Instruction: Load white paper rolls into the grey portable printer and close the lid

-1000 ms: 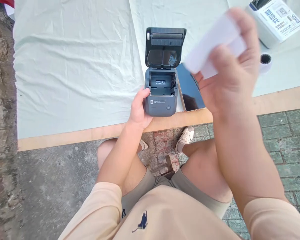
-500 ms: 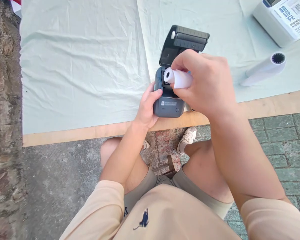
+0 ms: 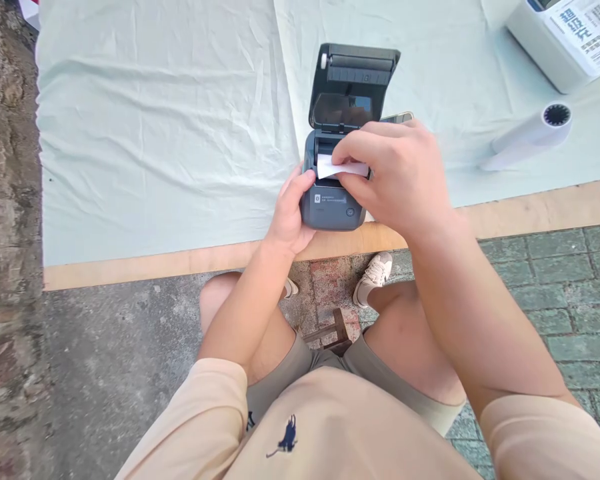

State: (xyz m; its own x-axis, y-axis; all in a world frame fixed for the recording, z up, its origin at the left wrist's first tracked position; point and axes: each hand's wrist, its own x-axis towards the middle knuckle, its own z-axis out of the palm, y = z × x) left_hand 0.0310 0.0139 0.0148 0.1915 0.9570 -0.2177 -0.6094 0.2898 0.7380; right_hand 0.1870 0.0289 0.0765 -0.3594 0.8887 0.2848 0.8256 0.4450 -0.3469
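Note:
A small dark label printer (image 3: 333,210) is held near the table's front edge, its hinged lid (image 3: 347,87) raised. My left hand (image 3: 291,208) is closed around the printer's left side, the thumb on its rim. The white paper roll (image 3: 326,167) lies within the printer's open compartment, mostly covered by my fingers and its own loose flap. My right hand (image 3: 397,170) pinches that paper between thumb and fingers from the right.
Behind my right hand a phone-like object (image 3: 400,118) partly shows. To the right stand a larger white roll (image 3: 533,135) and a white-and-grey device with a printed label (image 3: 563,50). A pale cloth (image 3: 170,147) covers the table, with a bare wooden edge (image 3: 145,269) in front.
My right hand has lowered the paper roll into the printer's compartment; it was tilted above it before. The printer has shifted slightly left and its lid shows more fully.

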